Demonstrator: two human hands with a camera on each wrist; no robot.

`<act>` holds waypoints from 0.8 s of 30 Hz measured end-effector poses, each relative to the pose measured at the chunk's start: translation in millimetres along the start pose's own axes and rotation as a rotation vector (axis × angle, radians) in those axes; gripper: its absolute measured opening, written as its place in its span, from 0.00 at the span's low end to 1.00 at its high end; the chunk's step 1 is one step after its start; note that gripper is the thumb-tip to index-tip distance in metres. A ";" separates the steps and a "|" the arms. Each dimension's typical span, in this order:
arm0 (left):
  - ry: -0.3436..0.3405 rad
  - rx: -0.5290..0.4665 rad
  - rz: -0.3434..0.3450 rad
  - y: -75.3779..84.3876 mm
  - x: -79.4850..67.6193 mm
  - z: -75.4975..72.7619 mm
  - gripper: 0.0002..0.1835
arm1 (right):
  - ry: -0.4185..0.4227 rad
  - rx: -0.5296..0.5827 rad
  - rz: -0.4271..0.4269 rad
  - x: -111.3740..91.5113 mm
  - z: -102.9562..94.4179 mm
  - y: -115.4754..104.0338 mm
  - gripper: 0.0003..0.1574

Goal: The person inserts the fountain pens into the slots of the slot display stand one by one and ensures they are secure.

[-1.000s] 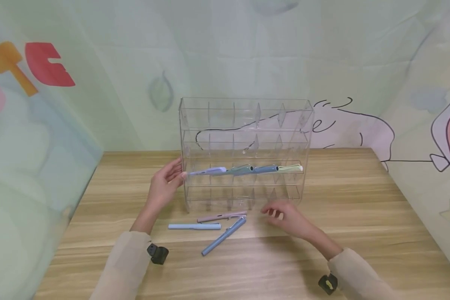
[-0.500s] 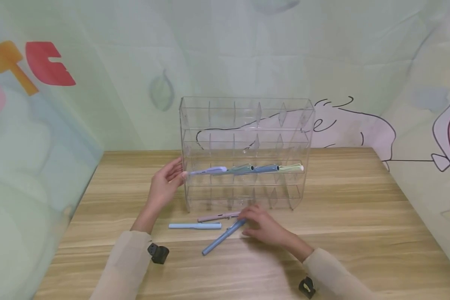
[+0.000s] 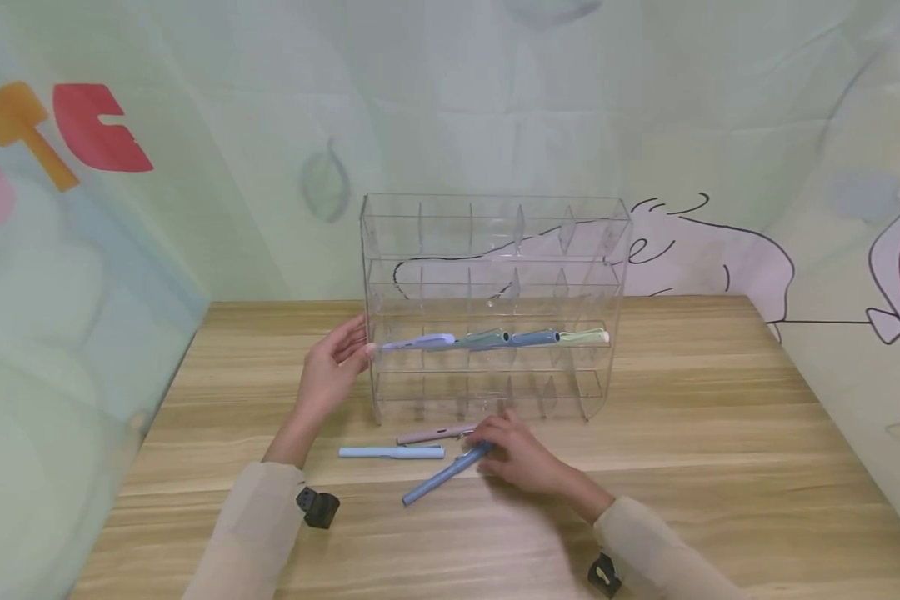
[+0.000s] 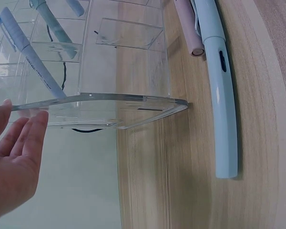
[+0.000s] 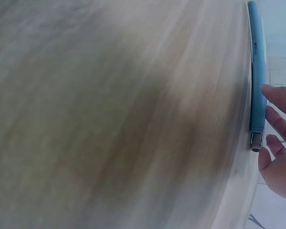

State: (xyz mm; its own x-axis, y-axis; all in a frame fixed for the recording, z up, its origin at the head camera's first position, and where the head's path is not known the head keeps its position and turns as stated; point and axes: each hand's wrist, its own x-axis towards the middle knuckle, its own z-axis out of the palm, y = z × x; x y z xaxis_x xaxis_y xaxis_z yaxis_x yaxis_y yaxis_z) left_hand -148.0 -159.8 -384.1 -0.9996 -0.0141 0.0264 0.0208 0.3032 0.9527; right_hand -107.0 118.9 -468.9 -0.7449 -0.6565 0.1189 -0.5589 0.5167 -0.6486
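Observation:
A clear acrylic pen rack [image 3: 495, 218] stands upright on the table with several pens lying across one of its lower tiers. My left hand [image 3: 328, 371] holds its left side panel, thumb in front and fingers behind. On the table before the rack lie a mauve pen [image 3: 429, 434], a light blue pen [image 3: 390, 452] and a darker blue pen [image 3: 442, 477]. My right hand [image 3: 525, 457] pinches the darker blue pen at its clip end, hiding that tip and the mauve pen's right end. In the right wrist view, fingers [image 5: 279, 98] lie along the blue pen [image 5: 258, 71].
In the rack, a lilac pen [image 3: 427, 340], a green pen [image 3: 483, 337], a dark blue pen [image 3: 534, 337] and a pale green pen [image 3: 585, 336] lie end to end. A printed cloth backdrop [image 3: 270, 167] rises behind the wooden table [image 3: 720, 400].
My right hand has moved left from beside the rack's front onto the darker blue pen, which has turned slightly. My left hand keeps its place on the rack.

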 end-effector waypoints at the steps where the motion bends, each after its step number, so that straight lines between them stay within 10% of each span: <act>1: 0.001 -0.002 0.000 0.1 -0.1 0.0 0.26 | 0.000 -0.006 -0.003 -0.1 0.5 0.3 0.19; 24: 0.010 0.027 0.012 -2.2 -0.3 0.1 0.26 | 0.019 -0.069 -0.009 -5.8 4.4 4.8 0.12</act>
State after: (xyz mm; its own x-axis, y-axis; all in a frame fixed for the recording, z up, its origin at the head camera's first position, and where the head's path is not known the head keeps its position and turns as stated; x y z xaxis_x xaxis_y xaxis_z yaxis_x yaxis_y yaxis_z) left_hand -147.8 -160.3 -386.2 -0.9990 -0.0195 0.0408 0.0321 0.3293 0.9437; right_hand -103.7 122.8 -476.0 -0.7459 -0.6514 0.1391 -0.5890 0.5475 -0.5944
